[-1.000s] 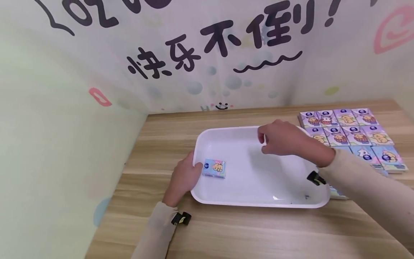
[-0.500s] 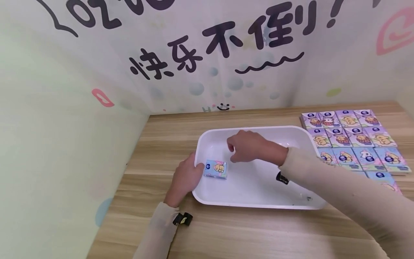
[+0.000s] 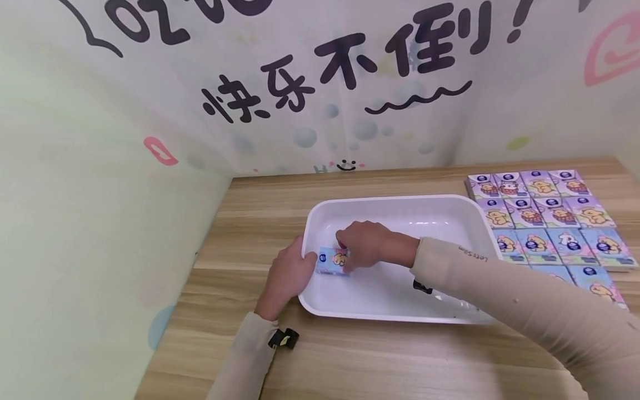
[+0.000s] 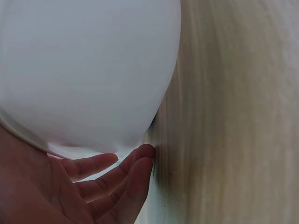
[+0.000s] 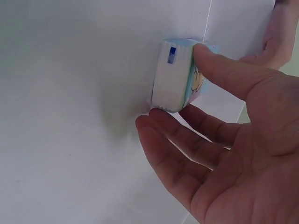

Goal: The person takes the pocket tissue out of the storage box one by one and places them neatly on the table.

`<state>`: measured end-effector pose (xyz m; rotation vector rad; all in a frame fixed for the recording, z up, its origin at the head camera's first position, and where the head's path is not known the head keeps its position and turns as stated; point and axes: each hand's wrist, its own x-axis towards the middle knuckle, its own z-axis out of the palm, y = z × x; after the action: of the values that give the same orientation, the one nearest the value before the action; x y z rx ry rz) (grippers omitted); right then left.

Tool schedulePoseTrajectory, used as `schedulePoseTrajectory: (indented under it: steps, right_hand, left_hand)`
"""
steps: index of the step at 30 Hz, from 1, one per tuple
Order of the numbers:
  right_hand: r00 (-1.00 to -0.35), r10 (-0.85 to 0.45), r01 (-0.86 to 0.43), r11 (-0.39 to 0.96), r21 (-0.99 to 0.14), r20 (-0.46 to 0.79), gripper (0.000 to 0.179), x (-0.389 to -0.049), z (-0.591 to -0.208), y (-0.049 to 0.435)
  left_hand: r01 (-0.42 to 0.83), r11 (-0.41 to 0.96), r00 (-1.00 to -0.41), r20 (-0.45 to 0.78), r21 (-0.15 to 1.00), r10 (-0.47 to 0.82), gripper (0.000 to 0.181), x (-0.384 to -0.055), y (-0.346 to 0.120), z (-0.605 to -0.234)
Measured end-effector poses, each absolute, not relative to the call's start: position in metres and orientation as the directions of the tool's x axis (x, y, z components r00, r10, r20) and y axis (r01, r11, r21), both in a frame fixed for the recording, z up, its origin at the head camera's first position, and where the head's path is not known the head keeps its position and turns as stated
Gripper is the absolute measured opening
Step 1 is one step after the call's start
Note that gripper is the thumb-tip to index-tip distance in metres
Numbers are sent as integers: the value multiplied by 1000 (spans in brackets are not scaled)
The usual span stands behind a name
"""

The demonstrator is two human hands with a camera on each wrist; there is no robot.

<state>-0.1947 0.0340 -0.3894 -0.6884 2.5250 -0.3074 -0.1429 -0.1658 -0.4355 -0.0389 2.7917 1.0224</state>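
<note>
A white plastic tray (image 3: 390,294) lies on the wooden table. My left hand (image 3: 287,272) holds its left end, thumb over the rim; in the left wrist view the fingers (image 4: 133,184) are bent under the tray's outer wall (image 4: 93,79). Inside, near that end, is a small tissue pack (image 3: 327,260) in light blue and pink with a cartoon animal. My right hand (image 3: 366,244) reaches down to its right side. In the right wrist view the thumb lies on the pack's printed face and the fingertips meet its lower edge, pinching the pack (image 5: 173,77).
Rows of similar tissue packs (image 3: 542,214), purple and blue, stand to the right of the tray, partly behind my right sleeve (image 3: 505,283). A white printed wall sheet (image 3: 300,133) rises behind the table (image 3: 270,189), and a pale wall (image 3: 90,233) borders it at left.
My right hand has moved left across the tray and down onto the tissue pack, and now pinches it. The left hand keeps its hold on the tray's end.
</note>
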Motion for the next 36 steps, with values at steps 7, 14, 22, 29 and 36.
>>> schedulePoseTrajectory:
  steps: [7, 14, 22, 29, 36]
  right_hand:
    - [-750, -528, -406, 843, -353, -399, 50, -197, -389, 47]
    - [-778, -521, -411, 844, -344, -350, 34, -198, -383, 70]
    - [-826, -511, -394, 826, -402, -240, 24, -189, -362, 112]
    - [-868, -468, -357, 818, -451, -163, 30, -174, -347, 164]
    - [-906, -393, -275, 828, -488, -156, 36, -160, -346, 214]
  left_hand:
    - [-87, 763, -985, -171, 640, 30, 55, -144, -164, -435]
    - [-72, 772, -989, -145, 632, 26, 53, -146, -169, -437]
    - [-75, 767, -989, -146, 637, 25, 53, -147, -175, -437]
    - [-86, 764, -987, -160, 639, 23, 56, -147, -179, -435]
    - [-81, 777, -988, -154, 625, 21, 54, -147, -186, -434]
